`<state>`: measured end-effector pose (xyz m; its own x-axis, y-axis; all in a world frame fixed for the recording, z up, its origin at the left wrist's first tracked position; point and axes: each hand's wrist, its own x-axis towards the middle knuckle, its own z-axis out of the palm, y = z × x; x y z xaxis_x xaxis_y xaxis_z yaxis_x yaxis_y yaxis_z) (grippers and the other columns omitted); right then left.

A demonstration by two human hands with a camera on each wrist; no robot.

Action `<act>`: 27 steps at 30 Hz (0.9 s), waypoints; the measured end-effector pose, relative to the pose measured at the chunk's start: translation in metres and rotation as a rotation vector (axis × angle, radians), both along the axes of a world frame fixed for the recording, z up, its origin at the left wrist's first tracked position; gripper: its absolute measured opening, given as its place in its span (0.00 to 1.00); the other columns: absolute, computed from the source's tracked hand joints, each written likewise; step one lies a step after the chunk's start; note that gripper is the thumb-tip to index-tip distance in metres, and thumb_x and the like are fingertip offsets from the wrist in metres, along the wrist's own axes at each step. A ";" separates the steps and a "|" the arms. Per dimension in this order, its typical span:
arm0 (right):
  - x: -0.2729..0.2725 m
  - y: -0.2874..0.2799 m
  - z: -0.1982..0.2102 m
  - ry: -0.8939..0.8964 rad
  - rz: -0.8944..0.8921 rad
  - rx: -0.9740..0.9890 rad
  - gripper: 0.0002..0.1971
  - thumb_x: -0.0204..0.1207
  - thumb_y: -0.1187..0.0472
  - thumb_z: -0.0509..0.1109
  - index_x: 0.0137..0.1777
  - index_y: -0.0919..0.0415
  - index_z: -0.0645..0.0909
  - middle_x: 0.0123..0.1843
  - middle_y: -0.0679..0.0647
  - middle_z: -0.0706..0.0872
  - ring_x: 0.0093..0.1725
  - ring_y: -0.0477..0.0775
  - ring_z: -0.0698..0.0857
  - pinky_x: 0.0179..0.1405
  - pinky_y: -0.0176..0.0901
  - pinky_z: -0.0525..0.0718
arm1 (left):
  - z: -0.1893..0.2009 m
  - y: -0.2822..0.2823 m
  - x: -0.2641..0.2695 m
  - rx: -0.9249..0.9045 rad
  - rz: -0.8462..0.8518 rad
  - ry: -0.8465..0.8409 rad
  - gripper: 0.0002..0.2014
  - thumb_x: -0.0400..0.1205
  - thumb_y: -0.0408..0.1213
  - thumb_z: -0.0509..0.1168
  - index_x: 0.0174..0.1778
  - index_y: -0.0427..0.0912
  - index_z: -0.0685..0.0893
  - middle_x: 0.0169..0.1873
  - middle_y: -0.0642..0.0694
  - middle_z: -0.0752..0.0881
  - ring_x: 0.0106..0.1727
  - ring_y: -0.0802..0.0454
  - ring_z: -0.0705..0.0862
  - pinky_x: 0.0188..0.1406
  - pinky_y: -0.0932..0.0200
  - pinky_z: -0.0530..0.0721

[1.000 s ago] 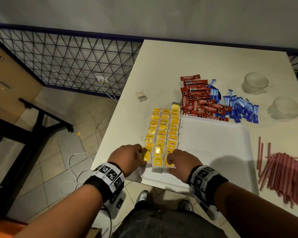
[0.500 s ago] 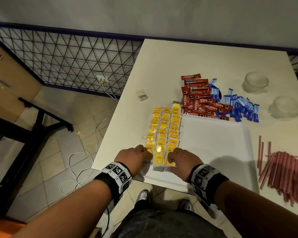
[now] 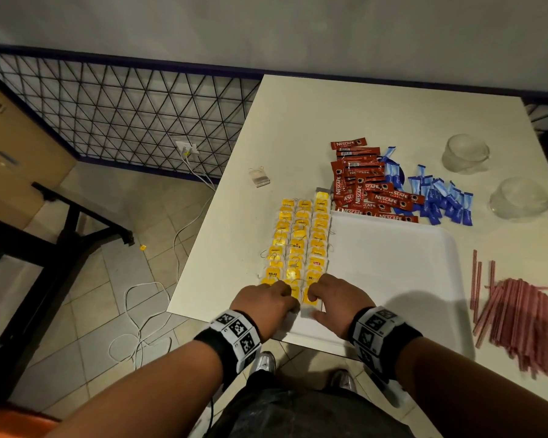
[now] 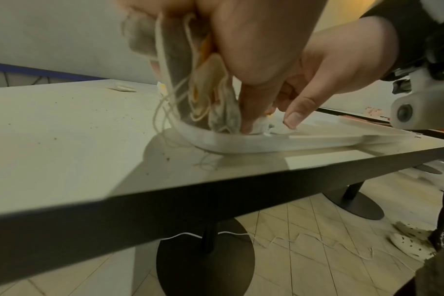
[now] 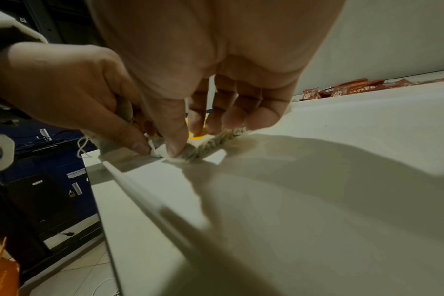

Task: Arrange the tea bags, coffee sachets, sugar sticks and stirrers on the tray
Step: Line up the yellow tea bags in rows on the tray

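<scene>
Tea bags [image 3: 301, 241]: both hands pinch nearest ones at tray [image 3: 393, 263] near-left corner, confirmed by wrist views only. Sachets [image 3: 374, 191] read "NESCAFE CLASSIC".

Left hand [image 3: 263, 303], right hand [image 3: 339, 300].

Two hands meet at the near corner of the tray

The right hand [image 5: 216, 66], palm towards the lens, pinches the end of a row of pale paper tea bags [image 5: 210, 146] with yellow tags, thumb pressing a bag's white edge. The left hand [image 5: 71, 94] presses its thumb just beside it. Both work on the flat white plastic tray [image 5: 317, 200]. Red coffee sachets [image 5: 342, 90] lie beyond its far rim.
</scene>
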<state>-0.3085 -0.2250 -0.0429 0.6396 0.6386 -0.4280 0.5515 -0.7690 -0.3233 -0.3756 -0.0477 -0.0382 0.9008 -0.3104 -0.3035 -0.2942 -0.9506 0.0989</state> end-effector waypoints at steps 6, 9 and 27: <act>0.005 -0.001 0.020 0.032 -0.071 0.233 0.15 0.76 0.44 0.69 0.58 0.49 0.79 0.52 0.44 0.74 0.51 0.46 0.77 0.52 0.39 0.74 | 0.025 0.013 0.009 -0.698 0.541 -0.025 0.04 0.79 0.44 0.71 0.46 0.53 0.90 0.41 0.53 0.86 0.41 0.59 0.84 0.41 0.62 0.78; 0.008 0.007 0.042 0.070 -0.090 0.502 0.11 0.74 0.51 0.73 0.56 0.49 0.82 0.48 0.43 0.78 0.44 0.35 0.76 0.49 0.32 0.73 | 0.036 0.016 0.015 -1.384 1.039 0.107 0.07 0.81 0.43 0.70 0.40 0.45 0.88 0.32 0.52 0.87 0.34 0.56 0.85 0.42 0.55 0.80; 0.013 0.027 0.058 0.130 -0.256 0.680 0.07 0.75 0.57 0.73 0.46 0.43 0.81 0.44 0.42 0.81 0.36 0.37 0.81 0.43 0.35 0.79 | 0.040 0.011 0.035 -1.556 1.258 0.413 0.42 0.66 0.82 0.47 0.41 0.48 0.90 0.42 0.41 0.88 0.44 0.42 0.85 0.52 0.47 0.78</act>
<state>-0.2953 -0.1978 0.0147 0.7753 0.6273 -0.0736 0.3062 -0.4752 -0.8249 -0.3405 -0.0364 0.0014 0.7428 0.1542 -0.6515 0.5697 0.3656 0.7361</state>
